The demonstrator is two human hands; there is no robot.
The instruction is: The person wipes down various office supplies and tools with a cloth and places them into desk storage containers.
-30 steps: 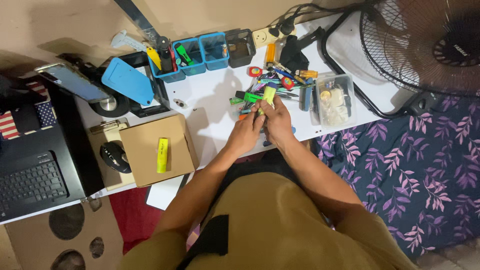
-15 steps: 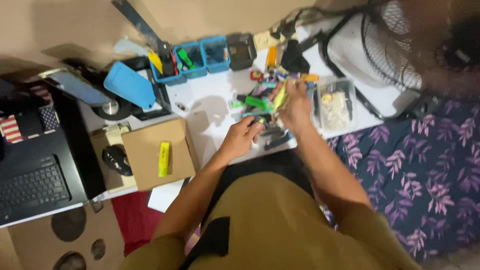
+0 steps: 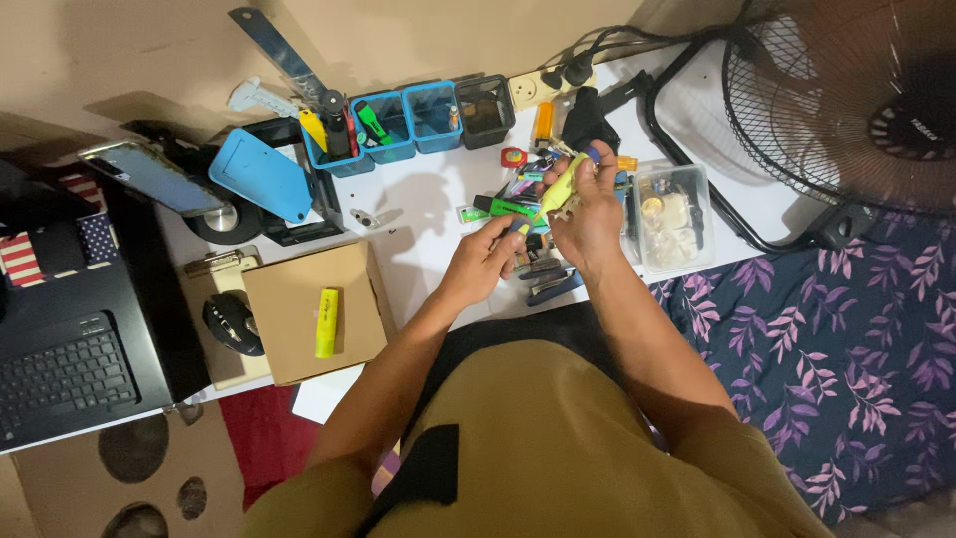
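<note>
Hands over white table (image 3: 418, 189): right hand (image 3: 588, 214) gripped a yellow-green highlighter (image 3: 558, 189), held tilted above the heap of pens (image 3: 533, 214); left hand (image 3: 485, 261) pinched its lower tip, fingers closed narrow. Clear plastic box (image 3: 672, 214) lay just beside the right hand. Second yellow highlighter (image 3: 326, 322) rested on a cardboard box (image 3: 299, 299), well apart

A smooth, glossy plastic look is shown by the yellow-green marker (image 3: 560, 189), gripped at centre frame, and by the blue pen cups (image 3: 391, 124) above it. The brown box (image 3: 309, 311) at lower left appears as matt cardboard, the fan grille (image 3: 846, 100) at upper right as dark metal wire. The desk top (image 3: 423, 214) is seen as smooth and white, the clear tub (image 3: 673, 214) as translucent plastic.
</note>
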